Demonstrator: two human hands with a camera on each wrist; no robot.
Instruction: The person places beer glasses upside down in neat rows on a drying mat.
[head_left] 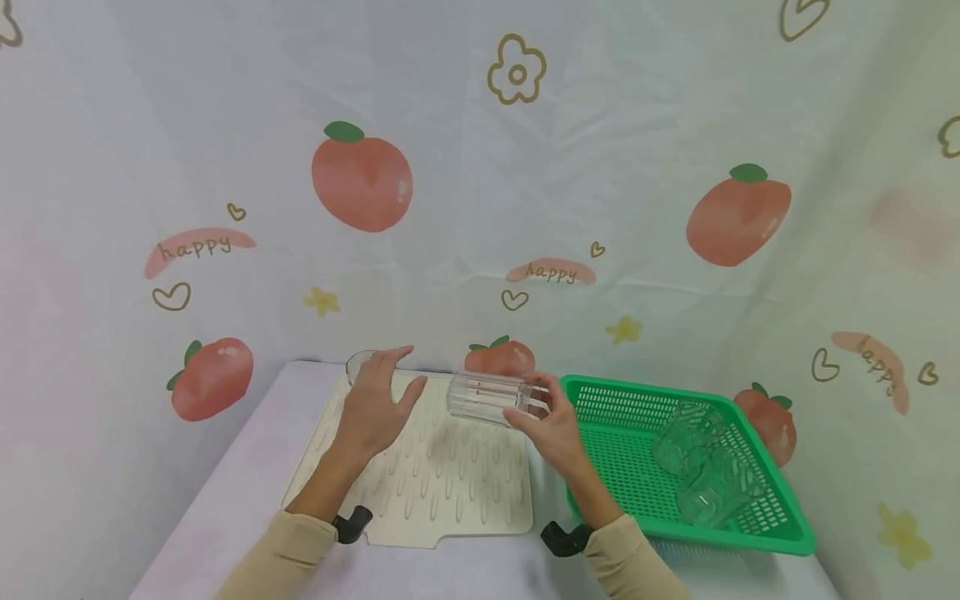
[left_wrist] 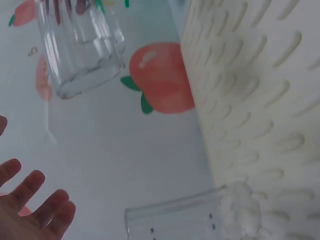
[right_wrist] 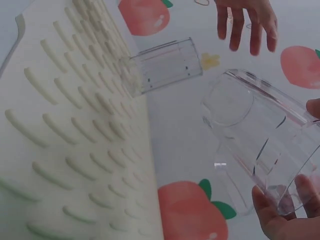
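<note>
My right hand (head_left: 553, 427) grips a clear glass cup (head_left: 483, 397) by one end, thumb on the near side. The cup lies tilted on its side above the mat, its far end towards the left. In the right wrist view, fingertips (right_wrist: 262, 202) show against the near end of the cup (right_wrist: 265, 130). My left hand (head_left: 375, 412) hovers over the mat's left part with fingers extended and nothing in it. Behind it, partly hidden, another clear cup (head_left: 357, 364) stands at the back left corner of the mat; both wrist views show this cup (right_wrist: 167, 66).
A cream drying mat (head_left: 480, 518) with raised ridges lies on the white table. To the right stands a green plastic basket (head_left: 615, 492), with clear glass cups (head_left: 712, 492) in its right half. A curtain (head_left: 450, 208) printed with fruit hangs close behind.
</note>
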